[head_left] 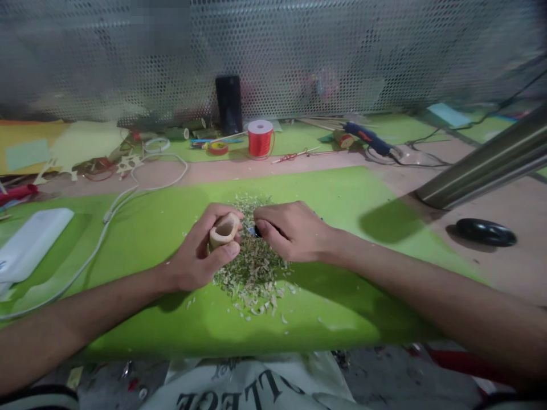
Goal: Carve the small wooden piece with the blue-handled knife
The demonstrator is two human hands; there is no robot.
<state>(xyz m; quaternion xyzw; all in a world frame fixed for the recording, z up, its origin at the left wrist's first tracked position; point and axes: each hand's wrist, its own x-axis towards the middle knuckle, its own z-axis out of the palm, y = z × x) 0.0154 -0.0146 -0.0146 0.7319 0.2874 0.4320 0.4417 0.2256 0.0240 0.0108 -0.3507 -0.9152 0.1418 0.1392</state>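
Note:
My left hand grips a short hollow bamboo ring, its opening tilted up. My right hand is closed round a small dark-handled tool, probably a knife, whose tip meets the ring's rim. Both hands hover just above a heap of pale wood shavings on a bright green mat.
A white power bank with a white cable lies at the left. At the back stand a red thread spool, a black phone, a blue glue gun and paper scraps. A dark oval object and a metal tube are at the right.

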